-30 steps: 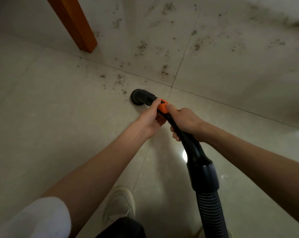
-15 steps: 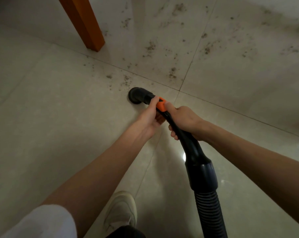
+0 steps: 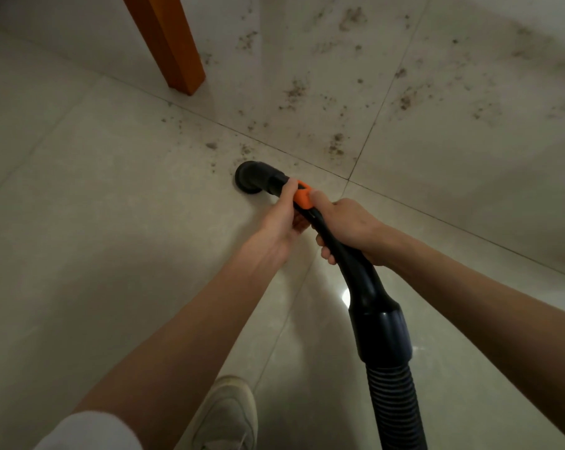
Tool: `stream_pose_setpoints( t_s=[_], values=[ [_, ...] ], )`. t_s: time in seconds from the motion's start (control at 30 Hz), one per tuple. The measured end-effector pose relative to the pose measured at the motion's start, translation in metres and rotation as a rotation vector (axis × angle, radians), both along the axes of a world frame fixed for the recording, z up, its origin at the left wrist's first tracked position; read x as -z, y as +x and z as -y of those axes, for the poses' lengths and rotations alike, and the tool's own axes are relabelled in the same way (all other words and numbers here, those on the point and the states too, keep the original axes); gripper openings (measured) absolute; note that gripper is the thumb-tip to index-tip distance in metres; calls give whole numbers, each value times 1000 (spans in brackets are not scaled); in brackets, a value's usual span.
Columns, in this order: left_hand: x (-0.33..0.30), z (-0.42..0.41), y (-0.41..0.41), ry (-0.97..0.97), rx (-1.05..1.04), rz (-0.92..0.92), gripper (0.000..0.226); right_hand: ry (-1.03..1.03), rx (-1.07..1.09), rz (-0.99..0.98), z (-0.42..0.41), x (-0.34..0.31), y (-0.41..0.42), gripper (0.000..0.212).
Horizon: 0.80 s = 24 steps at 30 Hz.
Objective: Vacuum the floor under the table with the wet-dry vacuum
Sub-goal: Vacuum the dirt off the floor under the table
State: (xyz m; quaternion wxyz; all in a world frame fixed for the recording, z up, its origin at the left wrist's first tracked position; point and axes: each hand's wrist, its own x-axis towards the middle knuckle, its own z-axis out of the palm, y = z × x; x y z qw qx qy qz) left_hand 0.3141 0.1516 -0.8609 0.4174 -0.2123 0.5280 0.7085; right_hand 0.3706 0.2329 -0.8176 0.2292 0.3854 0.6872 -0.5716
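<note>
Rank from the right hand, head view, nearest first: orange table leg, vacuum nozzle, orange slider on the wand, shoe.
From the right hand:
1. Orange slider: on the wand, at the thumb tip.
2. Vacuum nozzle: just ahead, to the left, on the floor.
3. Shoe and orange table leg: both far, one below, one upper left; too close to call.

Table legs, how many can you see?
1. The orange-brown wooden table leg stands on the floor at the top left, beyond the vacuum nozzle. Its top is cut off by the picture's edge, and other legs may be out of view.
</note>
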Motion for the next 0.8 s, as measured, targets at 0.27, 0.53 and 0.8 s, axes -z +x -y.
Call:
stream_pose_setpoints(
  t_s=[0.27, 0.53, 0.8],
  values=[
    [-4, -14, -23, 23, 27, 4, 33, 45, 63, -22, -6, 3, -20, 53],
    [-4, -29, -42, -28, 11, 7, 31, 43, 110, -47, -16, 9, -36, 54],
    [-2, -27, -43, -30, 37, -20, 33, -92, 119, -50, -22, 14, -38, 52]
  ],
)
